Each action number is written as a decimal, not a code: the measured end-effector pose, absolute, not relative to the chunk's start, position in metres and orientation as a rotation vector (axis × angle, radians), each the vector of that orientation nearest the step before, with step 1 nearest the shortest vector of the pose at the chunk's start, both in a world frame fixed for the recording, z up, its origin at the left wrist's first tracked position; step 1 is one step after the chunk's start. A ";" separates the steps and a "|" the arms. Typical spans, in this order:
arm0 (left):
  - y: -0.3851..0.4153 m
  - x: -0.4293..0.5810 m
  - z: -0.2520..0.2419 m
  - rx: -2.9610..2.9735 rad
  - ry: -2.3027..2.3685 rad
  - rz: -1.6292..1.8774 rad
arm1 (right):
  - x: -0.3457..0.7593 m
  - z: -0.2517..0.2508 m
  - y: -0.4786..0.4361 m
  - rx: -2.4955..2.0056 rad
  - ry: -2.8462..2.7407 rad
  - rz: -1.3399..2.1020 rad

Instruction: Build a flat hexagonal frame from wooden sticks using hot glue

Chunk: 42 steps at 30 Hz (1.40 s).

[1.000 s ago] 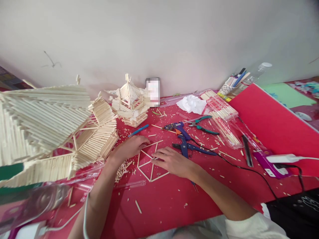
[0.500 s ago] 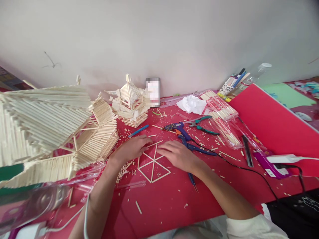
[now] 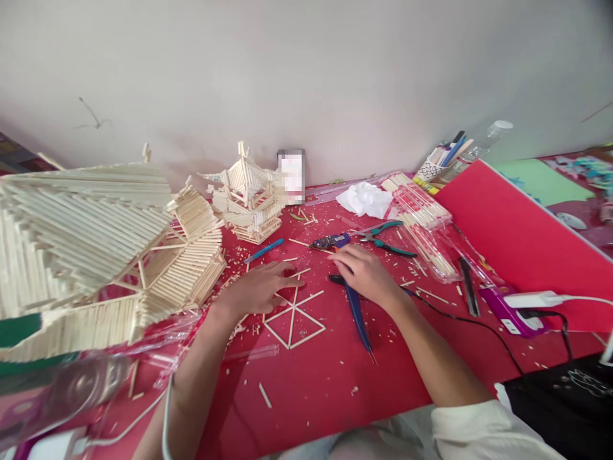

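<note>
A flat hexagonal frame of thin wooden sticks lies on the red table top. My left hand rests on the frame's upper left corner, fingers stretched out flat, holding nothing. My right hand is further back and to the right, its fingers curled over the handle of the blue glue gun, whose nozzle points left. Blue-handled pliers lie just under that wrist, tips towards me. The gun's black cord runs off to the right.
A big stick-built roof model fills the left, with a small stick pagoda behind it. Green pliers, packets of sticks, crumpled tissue, a blue pen, a purple power strip and a raised red board surround the hands. Stick offcuts litter the table.
My right hand has left the stick frame and moved back and right onto the glue gun. My left hand has stayed on the frame's upper left corner.
</note>
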<state>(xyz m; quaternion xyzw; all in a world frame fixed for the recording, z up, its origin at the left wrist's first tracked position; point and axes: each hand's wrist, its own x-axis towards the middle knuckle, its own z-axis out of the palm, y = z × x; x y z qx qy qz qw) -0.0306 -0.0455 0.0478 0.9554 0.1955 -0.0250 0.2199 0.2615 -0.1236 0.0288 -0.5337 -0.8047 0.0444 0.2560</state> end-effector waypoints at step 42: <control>-0.039 -0.014 0.020 2.824 0.366 0.353 | 0.207 0.018 -0.141 -0.826 -2.683 0.252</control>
